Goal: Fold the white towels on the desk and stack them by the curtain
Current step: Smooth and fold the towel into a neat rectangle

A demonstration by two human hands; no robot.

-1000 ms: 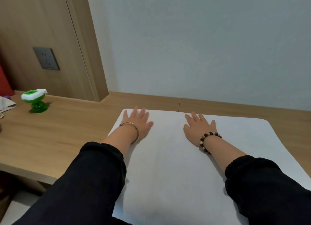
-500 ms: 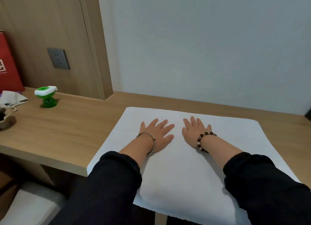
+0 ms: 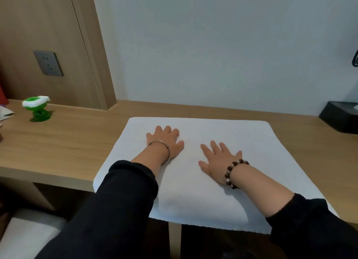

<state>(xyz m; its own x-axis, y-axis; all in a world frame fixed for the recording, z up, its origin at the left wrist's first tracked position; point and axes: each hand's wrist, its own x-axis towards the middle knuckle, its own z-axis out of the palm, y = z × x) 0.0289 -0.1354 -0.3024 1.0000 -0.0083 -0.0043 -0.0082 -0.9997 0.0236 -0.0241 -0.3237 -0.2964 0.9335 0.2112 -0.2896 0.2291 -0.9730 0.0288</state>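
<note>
Head view: left hand and right hand press flat, fingers spread, on the soft, limp white towel — best pinched at its corners.

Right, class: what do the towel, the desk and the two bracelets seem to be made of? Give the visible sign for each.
Towel: soft white cloth, matt, probably cotton; its near edge hangs limp past the front of the desk.
Desk: wood or wood-look laminate, smooth, with grain lines.
Bangle: thin metal, silvery, shiny.
Beaded bracelet: dark brown and pale round beads, possibly wood; cannot be sure.
</note>
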